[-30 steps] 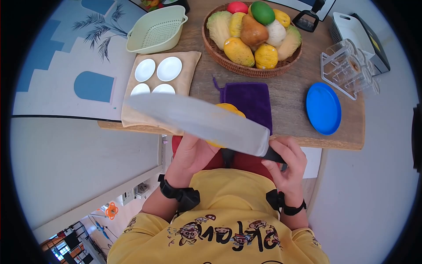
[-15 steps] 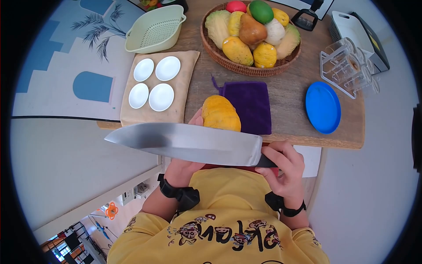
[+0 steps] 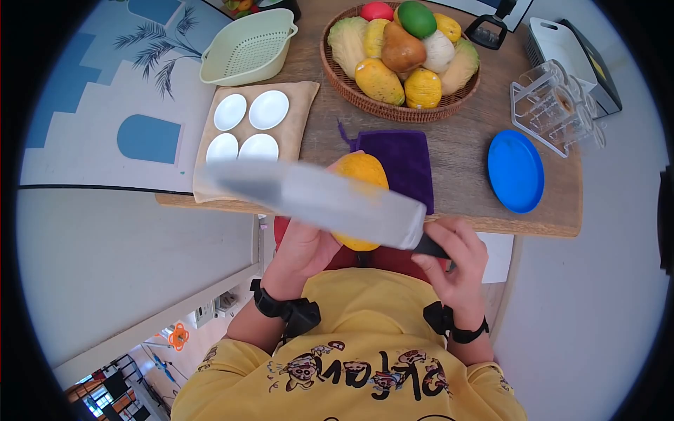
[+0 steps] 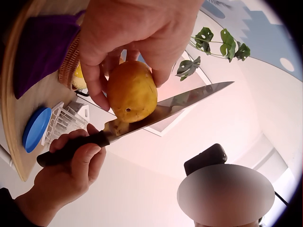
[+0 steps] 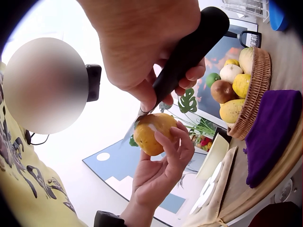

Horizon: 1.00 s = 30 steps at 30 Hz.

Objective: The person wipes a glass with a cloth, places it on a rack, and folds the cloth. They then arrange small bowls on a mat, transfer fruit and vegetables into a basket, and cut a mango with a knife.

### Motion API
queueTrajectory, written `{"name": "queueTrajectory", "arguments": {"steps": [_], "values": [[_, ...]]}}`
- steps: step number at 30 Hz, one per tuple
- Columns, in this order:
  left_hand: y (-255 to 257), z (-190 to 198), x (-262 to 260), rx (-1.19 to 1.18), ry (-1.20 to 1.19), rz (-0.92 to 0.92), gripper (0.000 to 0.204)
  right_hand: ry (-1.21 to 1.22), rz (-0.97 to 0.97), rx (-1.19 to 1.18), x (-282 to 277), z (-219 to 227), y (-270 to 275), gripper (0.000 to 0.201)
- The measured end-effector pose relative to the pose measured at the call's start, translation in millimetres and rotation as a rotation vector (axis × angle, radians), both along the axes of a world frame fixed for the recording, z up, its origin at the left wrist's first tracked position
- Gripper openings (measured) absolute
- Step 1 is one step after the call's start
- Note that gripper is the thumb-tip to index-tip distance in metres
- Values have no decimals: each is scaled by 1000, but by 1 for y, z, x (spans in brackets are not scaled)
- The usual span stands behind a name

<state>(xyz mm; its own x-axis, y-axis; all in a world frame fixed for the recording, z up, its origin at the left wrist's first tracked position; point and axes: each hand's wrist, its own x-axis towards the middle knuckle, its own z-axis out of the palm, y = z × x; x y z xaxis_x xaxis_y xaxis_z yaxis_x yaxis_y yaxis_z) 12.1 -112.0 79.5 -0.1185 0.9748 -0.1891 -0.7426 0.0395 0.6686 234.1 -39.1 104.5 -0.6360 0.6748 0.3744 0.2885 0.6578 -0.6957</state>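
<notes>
My right hand (image 3: 460,270) grips the black handle (image 5: 189,56) of a large kitchen knife (image 3: 330,203), thumb near the blade's heel. Fingers curled round it, my left hand (image 3: 305,245) holds a yellow fruit (image 4: 132,92) in front of the table's near edge. In the head view the blurred blade crosses over the fruit and hides its middle. From the left wrist, the blade (image 4: 189,99) lies against the fruit's far side, its tip pointing away from the handle. A small dark spot marks the fruit's skin.
A purple cloth pouch (image 3: 407,168) lies just beyond the fruit. Behind it stands a wicker basket (image 3: 365,105) of fruit. White dishes (image 3: 268,109) sit on a beige mat at left, below a green colander (image 3: 246,49). At right are a blue plate (image 3: 516,172) and a glass rack (image 3: 540,137).
The knife swings toward my body by half a second ago, then back away with its tip further from me now. The fruit turns and shifts slightly in my left hand, which keeps its hold.
</notes>
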Motion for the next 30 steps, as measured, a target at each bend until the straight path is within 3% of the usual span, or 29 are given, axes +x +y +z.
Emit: {"name": "queueTrajectory", "arguments": {"steps": [3,6,8,9,14,17,21,23,27,30], "values": [[-2,-1,2,115,-42,41,57,49,-137,-88,0,-5,3,35],[-2,-3,1,44,-22,37,55,40,-62,-58,2,-1,4,34],[6,-3,2,14,194,17,57,16,-27,-34,2,1,1,34],[6,-2,2,14,193,15,57,-5,14,-10,2,1,1,34],[0,-2,-3,46,-89,-84,46,33,-126,-46,-1,-7,3,35],[6,5,3,-36,-68,-119,54,46,-194,-98,-2,-9,5,32],[5,5,5,-9,-90,-199,57,80,-107,-8,-5,-13,6,31],[2,2,5,20,-215,-204,61,77,-135,-51,-6,-15,3,31],[-1,0,-2,111,-88,-243,67,62,-240,-164,-6,-17,1,33],[1,5,0,48,-95,-159,85,56,-131,-30,-3,-16,5,35]]}}
